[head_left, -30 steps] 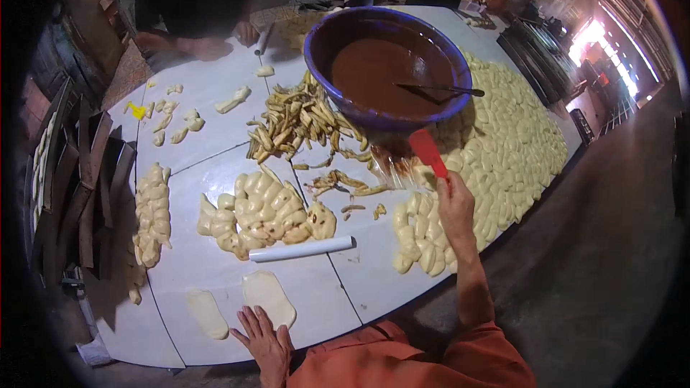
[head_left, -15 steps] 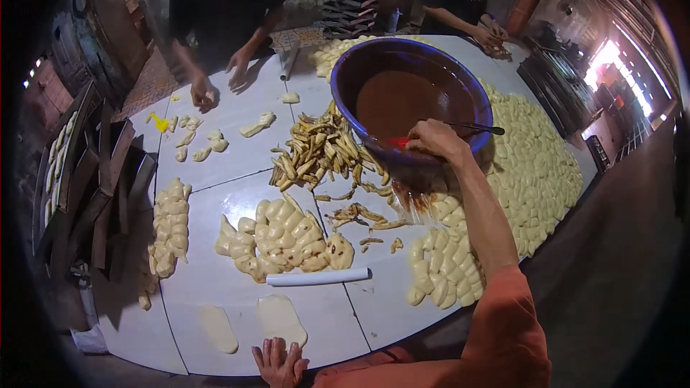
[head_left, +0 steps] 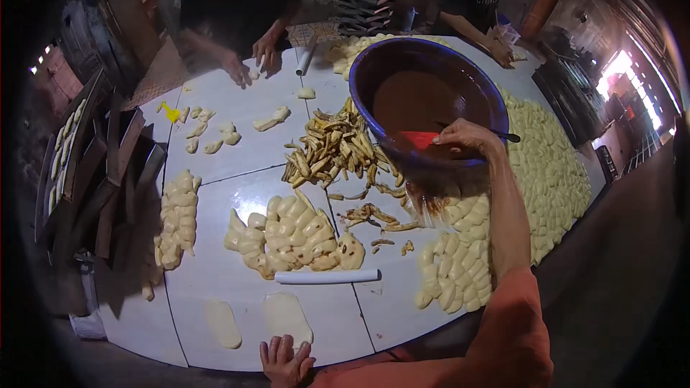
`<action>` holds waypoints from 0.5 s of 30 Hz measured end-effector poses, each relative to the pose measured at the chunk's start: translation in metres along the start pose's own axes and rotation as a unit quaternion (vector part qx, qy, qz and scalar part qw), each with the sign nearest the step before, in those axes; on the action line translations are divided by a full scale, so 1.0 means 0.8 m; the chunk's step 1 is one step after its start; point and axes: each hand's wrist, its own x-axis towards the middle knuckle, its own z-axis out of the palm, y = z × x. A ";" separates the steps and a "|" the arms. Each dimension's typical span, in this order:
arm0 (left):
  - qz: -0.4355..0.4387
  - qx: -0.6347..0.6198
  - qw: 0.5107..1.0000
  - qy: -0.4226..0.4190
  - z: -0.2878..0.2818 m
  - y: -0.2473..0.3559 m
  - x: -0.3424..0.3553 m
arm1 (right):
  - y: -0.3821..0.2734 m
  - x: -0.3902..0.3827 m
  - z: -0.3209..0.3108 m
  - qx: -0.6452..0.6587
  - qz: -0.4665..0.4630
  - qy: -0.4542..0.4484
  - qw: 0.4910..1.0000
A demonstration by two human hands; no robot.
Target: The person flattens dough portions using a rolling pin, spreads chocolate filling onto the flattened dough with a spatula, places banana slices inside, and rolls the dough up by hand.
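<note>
My right hand grips a red plastic scraper over the near side of a big purple tub. Smooth brown filling lies in the tub, and a dark-handled utensil rests across the rim beside my wrist. At the table's near edge my left hand lies with fingers spread, its fingertips at the lower end of a flat oval of rolled dough. A second rolled oval is to its left. Just beyond them lies a white tube.
Peeled banana pieces are heaped left of the tub. Dough lumps sit mid-table, and many more cover the right side. Metal trays stack at the left. Two people work across the table; a yellow tool lies there.
My right hand has shifted a little right and up with the red scraper, which shows more now. The view has shifted slightly. The person opposite has brought both hands together over a dough piece.
</note>
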 end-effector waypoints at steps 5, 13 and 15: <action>-0.034 -0.006 0.998 -0.058 0.023 -0.015 -0.028 | -0.009 -0.015 0.003 0.012 -0.003 0.012 1.000; -0.034 -0.019 0.999 0.023 0.015 -0.014 -0.021 | -0.037 -0.065 0.046 0.085 -0.069 -0.012 0.994; -0.038 -0.033 0.997 0.057 0.013 -0.016 -0.024 | -0.067 -0.082 0.082 0.075 -0.107 -0.047 0.990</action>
